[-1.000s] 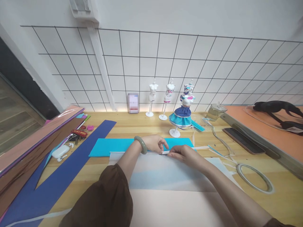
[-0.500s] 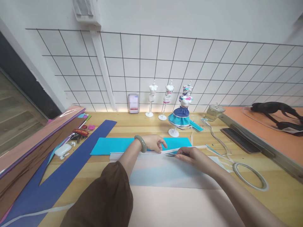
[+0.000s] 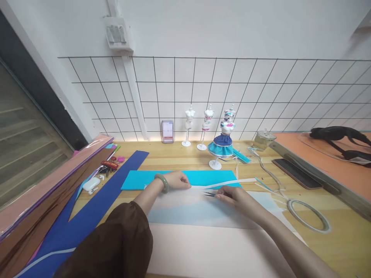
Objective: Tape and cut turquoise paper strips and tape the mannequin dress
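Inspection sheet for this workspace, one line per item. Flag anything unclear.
Surface: wooden table, papers spread over it.
Job's things: translucent sheet with white strip along its far edge; turquoise paper just beyond.
Left hand: fingertips at the strip, green bangle on wrist.
Right hand: grips dark tool, two tips apart, pointing left; type unclear.
Clutter: earbud case, dark phone, tape roll, glass jar.
Cables: white line at lower left, tape or cable unclear.
Surroundings: white wall with black grid; small dress forms standing before it.
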`<state>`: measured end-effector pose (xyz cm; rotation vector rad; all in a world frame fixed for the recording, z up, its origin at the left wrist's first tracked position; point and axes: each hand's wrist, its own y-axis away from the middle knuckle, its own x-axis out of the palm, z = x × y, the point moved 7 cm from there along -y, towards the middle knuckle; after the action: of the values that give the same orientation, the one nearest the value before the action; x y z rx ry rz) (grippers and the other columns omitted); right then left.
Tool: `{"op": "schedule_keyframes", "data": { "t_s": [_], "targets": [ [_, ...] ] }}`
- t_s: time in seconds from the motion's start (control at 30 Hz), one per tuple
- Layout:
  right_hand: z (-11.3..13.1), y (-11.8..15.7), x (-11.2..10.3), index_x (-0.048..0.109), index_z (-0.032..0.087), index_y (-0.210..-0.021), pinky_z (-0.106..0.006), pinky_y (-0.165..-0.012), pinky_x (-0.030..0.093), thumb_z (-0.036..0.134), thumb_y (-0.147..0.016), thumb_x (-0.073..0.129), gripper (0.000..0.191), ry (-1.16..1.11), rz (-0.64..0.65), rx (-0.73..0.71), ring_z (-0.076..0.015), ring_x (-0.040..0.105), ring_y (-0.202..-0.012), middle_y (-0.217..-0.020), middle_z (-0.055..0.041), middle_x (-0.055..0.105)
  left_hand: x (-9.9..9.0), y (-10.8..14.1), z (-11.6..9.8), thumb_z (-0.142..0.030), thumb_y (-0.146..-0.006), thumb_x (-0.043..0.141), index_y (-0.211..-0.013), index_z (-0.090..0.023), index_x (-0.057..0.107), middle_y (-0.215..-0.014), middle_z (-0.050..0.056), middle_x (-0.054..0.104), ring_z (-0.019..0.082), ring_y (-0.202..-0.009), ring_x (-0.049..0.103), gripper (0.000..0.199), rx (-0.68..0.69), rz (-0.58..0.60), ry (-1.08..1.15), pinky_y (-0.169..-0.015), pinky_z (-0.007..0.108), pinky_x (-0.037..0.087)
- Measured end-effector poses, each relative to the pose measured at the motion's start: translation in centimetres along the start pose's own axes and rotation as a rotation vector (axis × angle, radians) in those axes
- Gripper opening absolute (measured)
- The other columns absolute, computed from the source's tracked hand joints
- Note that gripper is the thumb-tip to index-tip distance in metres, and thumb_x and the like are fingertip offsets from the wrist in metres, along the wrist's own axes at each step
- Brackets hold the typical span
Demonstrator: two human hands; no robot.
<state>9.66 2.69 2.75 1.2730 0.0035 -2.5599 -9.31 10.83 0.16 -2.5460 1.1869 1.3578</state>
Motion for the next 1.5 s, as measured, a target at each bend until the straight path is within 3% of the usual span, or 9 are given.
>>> {"op": "schedule_keyframes", "data": {
  "t_s": [0.23,0.67,1.07,1.5],
  "targets": [
    [-0.2,-1.2,1.0,0.062,0.022,-0.079,-0.026,-0.059,0.037,0.056,-0.078,0.043,0.039,0.06,-0.011,0.018,-0.0189,0.056,-0.067,-0.074,-0.0028,0.065,0.7,0.0,0.4,-0.043,-0.071,0.049,-0.074,-0.017,0.066,-0.071,0.0,0.062,0.013,-0.066,0.052,0.032,0.023,-0.159,0.014,-0.053,0.022,0.033],
    [0.4,-2.6,1.5,0.063,0.024,-0.083,-0.027,-0.058,0.037,0.056,-0.078,0.042,0.038,0.109,0.004,0.038,-0.0205,0.058,-0.069,-0.078,-0.0039,0.068,0.8,0.2,0.3,-0.041,-0.071,0.049,-0.074,-0.017,0.067,-0.073,0.0,0.063,0.012,-0.066,0.052,0.03,0.044,-0.142,0.089,-0.051,0.021,0.034],
    [2.1,-4.4,2.5,0.063,0.023,-0.077,-0.025,-0.051,0.03,0.059,-0.077,0.042,0.042,0.124,0.056,-0.01,-0.0162,0.051,-0.06,-0.067,-0.0021,0.062,0.8,0.5,0.2,-0.031,-0.069,0.049,-0.075,-0.016,0.066,-0.076,0.0,0.063,0.012,-0.069,0.054,0.023,0.057,-0.104,0.16,-0.052,0.02,0.036],
    [1.5,-4.9,2.9,0.064,0.02,-0.079,-0.024,-0.052,0.031,0.06,-0.077,0.042,0.045,0.049,0.096,-0.017,-0.0138,0.046,-0.06,-0.066,-0.0007,0.058,0.4,0.9,0.1,-0.03,-0.068,0.052,-0.076,-0.017,0.067,-0.076,0.0,0.064,0.012,-0.068,0.055,0.022,0.065,-0.093,0.22,-0.053,0.02,0.038]
  ]
}}
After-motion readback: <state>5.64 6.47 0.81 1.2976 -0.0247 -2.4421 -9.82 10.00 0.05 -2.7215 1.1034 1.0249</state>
